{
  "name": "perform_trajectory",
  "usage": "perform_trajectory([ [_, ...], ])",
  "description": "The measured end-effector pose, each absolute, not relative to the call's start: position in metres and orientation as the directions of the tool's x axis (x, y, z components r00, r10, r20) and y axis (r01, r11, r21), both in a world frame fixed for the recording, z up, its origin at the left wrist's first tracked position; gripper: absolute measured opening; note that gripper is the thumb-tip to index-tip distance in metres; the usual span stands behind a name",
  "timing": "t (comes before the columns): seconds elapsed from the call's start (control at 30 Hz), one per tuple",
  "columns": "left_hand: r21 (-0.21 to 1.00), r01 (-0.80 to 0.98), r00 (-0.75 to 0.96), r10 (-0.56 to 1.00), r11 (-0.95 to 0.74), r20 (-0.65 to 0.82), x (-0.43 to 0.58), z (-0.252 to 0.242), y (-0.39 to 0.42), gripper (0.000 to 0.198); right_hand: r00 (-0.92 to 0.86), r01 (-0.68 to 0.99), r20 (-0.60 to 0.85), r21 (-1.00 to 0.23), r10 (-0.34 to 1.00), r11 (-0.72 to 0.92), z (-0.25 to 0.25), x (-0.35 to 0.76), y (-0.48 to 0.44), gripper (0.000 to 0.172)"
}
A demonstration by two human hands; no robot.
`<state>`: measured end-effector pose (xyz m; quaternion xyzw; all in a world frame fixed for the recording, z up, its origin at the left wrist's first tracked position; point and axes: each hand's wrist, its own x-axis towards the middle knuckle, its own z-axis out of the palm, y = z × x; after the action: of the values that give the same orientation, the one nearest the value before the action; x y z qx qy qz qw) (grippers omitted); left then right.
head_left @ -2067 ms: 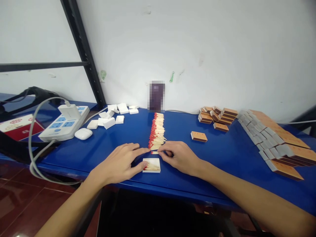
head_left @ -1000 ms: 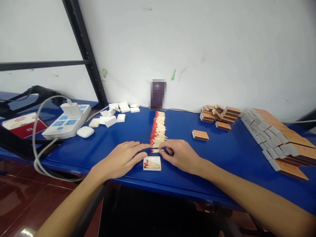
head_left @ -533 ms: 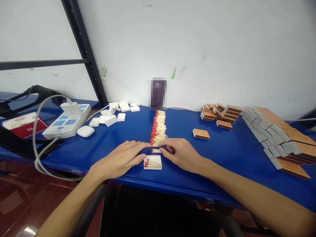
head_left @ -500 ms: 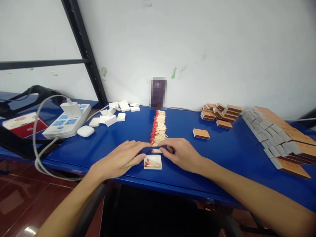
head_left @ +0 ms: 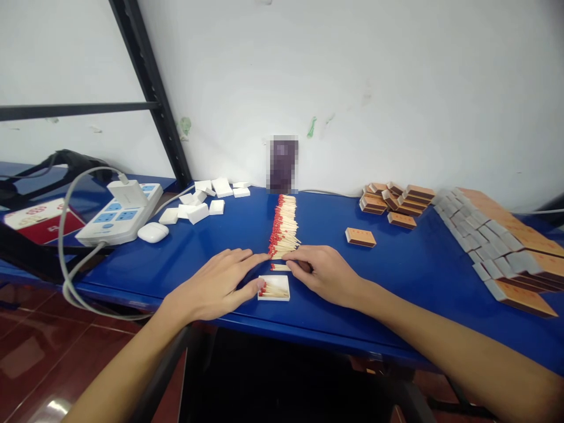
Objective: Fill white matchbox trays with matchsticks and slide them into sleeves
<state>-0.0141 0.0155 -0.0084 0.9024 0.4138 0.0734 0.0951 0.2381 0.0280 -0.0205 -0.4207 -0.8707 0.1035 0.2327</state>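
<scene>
A long row of red-tipped matches (head_left: 285, 226) lies on the blue table, heads to the left. A few matches (head_left: 278, 267) sit apart at its near end. My left hand (head_left: 215, 282) is open, fingers stretched, with the index fingertip at the heads of the row's near end. Its thumb reaches the left edge of a small white matchbox tray (head_left: 274, 298), which holds several matches (head_left: 274, 290). On the other side, my right hand (head_left: 326, 273) has its fingers curled, thumb and index tips close together at the tail ends of the separated matches.
A closed matchbox (head_left: 360, 237) lies right of the row. Behind it is a matchbox pile (head_left: 396, 200), with a large stack (head_left: 506, 241) far right. White trays (head_left: 198, 211), an earbud case (head_left: 153, 232) and a power strip (head_left: 118, 217) are left. A blurred dark rectangle (head_left: 283, 164) stands by the wall.
My left thumb has moved slightly right, onto the tray's edge by the match heads. My right hand has stayed almost in place.
</scene>
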Motion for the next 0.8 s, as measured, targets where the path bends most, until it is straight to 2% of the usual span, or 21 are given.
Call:
perform_trajectory([
  [0.27, 0.195, 0.744, 0.646, 0.762, -0.639, 0.036, -0.0083, -0.0043, 0.0141, 0.056, -0.541, 0.677, 0.32, -0.383, 0.778, 0.629, -0.0208, 0.2383, 0.0291, 0.024],
  [0.6, 0.257, 0.754, 0.633, 0.773, -0.605, -0.039, -0.0149, -0.0067, 0.0164, 0.056, -0.548, 0.636, 0.326, -0.437, 0.771, 0.637, -0.0193, 0.2386, 0.0273, 0.026],
  [0.8, 0.268, 0.73, 0.655, 0.756, -0.629, -0.006, -0.0155, -0.0051, 0.0148, 0.051, -0.497, 0.629, 0.365, -0.473, 0.787, 0.617, -0.0218, 0.2397, 0.0285, 0.021],
])
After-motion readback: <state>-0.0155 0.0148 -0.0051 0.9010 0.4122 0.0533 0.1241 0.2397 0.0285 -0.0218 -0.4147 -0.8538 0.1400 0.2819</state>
